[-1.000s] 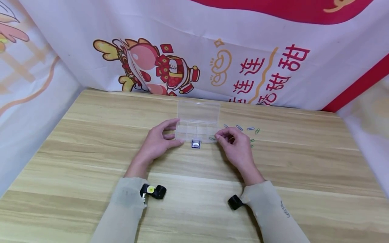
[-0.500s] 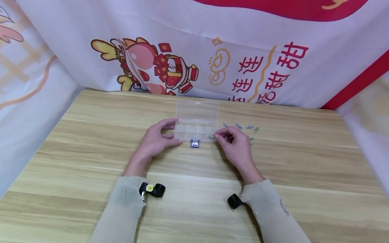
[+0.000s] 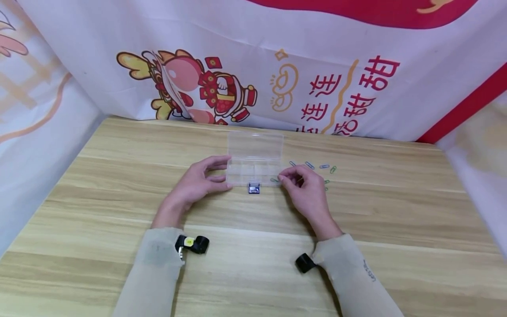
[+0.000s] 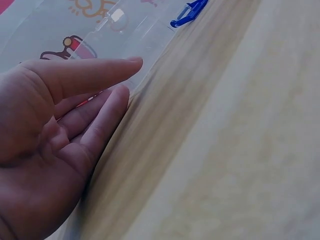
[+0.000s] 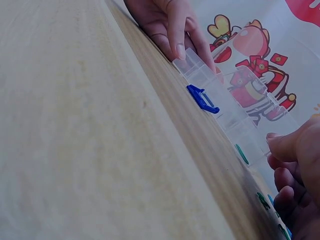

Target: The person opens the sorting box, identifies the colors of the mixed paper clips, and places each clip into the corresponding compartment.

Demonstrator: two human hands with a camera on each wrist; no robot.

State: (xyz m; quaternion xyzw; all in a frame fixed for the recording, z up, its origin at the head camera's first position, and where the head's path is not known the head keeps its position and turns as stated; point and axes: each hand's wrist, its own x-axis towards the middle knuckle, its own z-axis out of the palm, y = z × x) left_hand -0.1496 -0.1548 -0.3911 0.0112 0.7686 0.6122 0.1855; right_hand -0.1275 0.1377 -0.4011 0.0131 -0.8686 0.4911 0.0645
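A clear plastic compartment box [image 3: 247, 176] lies on the table, its transparent lid [image 3: 255, 145] raised at the back. On its front side a blue latch [image 3: 254, 188] hangs folded down. Inside the rightmost part I see a green paper clip [image 5: 242, 154]. My left hand [image 3: 198, 178] is at the box's left end, thumb by the front corner and fingers by the back, all loosely extended. At the right end, thumb and forefinger of my right hand [image 3: 306, 189] pinch the box's edge, the other fingers curled; the exact contact is partly hidden.
Several blue and green paper clips [image 3: 310, 165] lie scattered on the wooden table [image 3: 253, 259] to the right of the box, some partly behind my right hand. A printed cloth [image 3: 158, 26] hangs along the table's back edge.
My left hand has shifted slightly left, its thumb sliding off the box's front edge toward the corner. The right hand stays in place and the box hardly moves.
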